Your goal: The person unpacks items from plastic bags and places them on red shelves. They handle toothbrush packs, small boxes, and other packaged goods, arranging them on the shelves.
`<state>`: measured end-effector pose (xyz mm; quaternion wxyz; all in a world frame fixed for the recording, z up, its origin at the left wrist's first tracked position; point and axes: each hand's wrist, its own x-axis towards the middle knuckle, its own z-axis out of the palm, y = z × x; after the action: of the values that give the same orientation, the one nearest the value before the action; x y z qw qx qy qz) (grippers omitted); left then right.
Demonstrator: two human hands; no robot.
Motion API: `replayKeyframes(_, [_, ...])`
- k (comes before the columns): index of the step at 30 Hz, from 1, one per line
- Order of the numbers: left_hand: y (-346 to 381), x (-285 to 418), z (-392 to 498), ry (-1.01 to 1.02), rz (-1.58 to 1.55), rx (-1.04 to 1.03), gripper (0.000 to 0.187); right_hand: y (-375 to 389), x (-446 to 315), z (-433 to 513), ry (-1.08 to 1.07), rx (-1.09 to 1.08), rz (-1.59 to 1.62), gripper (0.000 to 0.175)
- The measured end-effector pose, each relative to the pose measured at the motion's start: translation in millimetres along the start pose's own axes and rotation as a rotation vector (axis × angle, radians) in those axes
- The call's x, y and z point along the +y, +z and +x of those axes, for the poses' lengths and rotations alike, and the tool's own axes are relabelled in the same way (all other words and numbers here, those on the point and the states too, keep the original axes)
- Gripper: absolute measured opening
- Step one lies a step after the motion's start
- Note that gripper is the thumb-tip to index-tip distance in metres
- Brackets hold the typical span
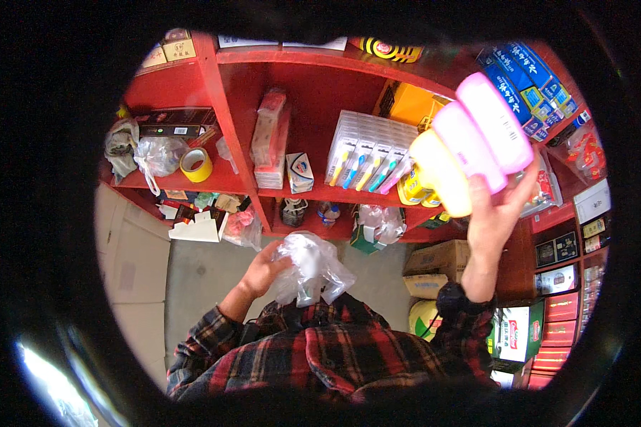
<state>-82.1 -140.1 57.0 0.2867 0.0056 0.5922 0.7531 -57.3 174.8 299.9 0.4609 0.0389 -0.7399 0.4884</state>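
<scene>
My left hand (264, 269) grips a crumpled clear plastic bag (310, 267) low in front of my chest; something whitish shows through it. At the right, my right hand (494, 213) is raised with its fingers around a pink plastic case (467, 144). Against that case lie a brighter pink one (497, 123) with a barcode and a yellow one (443, 173), side by side and tilted. Glare washes out their surfaces, and the cases hide part of the palm. Left of them, packaged toothbrushes (363, 160) stand in rows on the red shelf (310, 85).
A small white box (299, 172) and a yellow tape roll (196, 164) sit on the shelves. Blue boxes (513, 80) lie at the upper right. Below are a green box with plastic bags (366, 240) and a cardboard box (438, 259). A shelf divider (229, 123) rises at the left.
</scene>
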Motion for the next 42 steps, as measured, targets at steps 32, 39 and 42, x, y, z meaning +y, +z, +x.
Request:
replayKeyframes(32, [-4,28,121,0.076,0.416,-0.246,0.067,215,215,-124,-0.153,-0.220,-0.371,0.087])
replayKeyframes(39, [-10,32,136,-0.028,0.451,-0.262,0.066,235,230,-139,-0.096,-0.249,-0.403,0.091])
replayKeyframes(42, [-11,32,138,-0.048,0.411,-0.246,0.064,239,229,-144,-0.086,-0.238,-0.373,0.091])
